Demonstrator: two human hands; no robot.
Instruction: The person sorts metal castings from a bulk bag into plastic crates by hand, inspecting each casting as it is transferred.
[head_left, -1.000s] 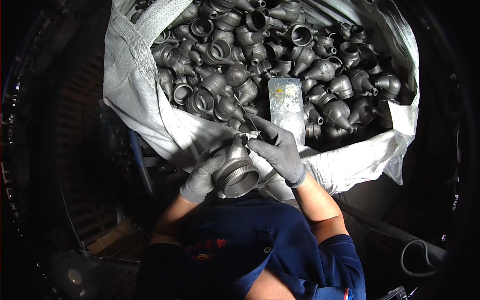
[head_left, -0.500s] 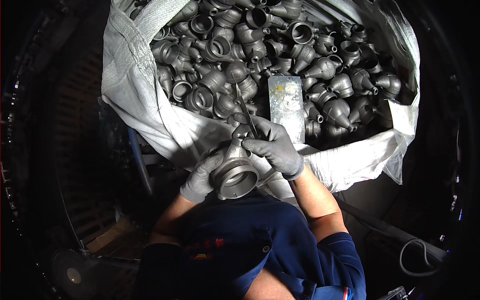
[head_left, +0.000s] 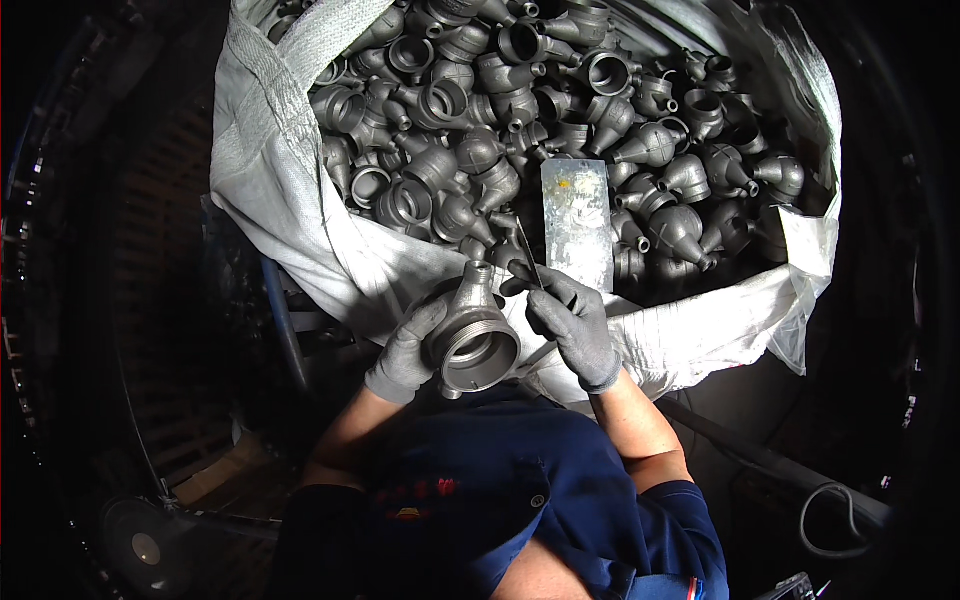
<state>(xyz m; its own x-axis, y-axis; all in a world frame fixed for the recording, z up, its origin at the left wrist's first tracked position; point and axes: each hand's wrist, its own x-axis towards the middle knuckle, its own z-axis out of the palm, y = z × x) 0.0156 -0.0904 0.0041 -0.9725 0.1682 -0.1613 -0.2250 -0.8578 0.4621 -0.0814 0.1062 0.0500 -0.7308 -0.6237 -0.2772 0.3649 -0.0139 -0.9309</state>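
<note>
Left hand (head_left: 408, 350) cups a metal fitting (head_left: 470, 308); right hand (head_left: 572, 325) pinches a thin tool (head_left: 526, 245).
Forearms (head_left: 637, 425) angle inward, the fitting by the sack's (head_left: 690, 335) near edge, neck pointing away.

Left hand (head_left: 408, 352) curled, gripping; right hand (head_left: 574, 328) pinching.

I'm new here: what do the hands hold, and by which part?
The left hand holds a casting by its left side; the right hand grips a thin tool by its lower end.
</note>
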